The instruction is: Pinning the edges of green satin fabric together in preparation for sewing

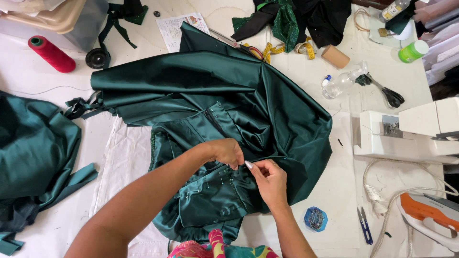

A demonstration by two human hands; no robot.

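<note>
Status: dark green satin garment lies spread across centre of white table, bulk of cloth pushed up and to the right in loose folds. Lower panel nearest the person shows several pins already set, small pale heads dotted over the fabric below the hands. Judged: pinning part done on that panel; seam line under the hands is the section in work; the upper folds show no pins that can be made out, so they look untouched.

Left hand: grip narrow, fingers curled down and pinching a fold of the satin at the seam. Holds cloth only, as far as visible.

Right hand: grip narrow, thumb and forefinger pressed together at the same fold, touching the left fingertips. Whether a pin sits between them – cannot tell, too small.

Surroundings: blue pin box just right of the right forearm, lid off or clear, pins visible inside. Blue thread snips near it. White sewing machine at right edge, orange-and-white iron below it w/ cord. Black scissors, clear plastic bottle, yellow tape measure further up. Red thread cone at upper left. Second green cloth heap at left, well apart from the work.
</note>
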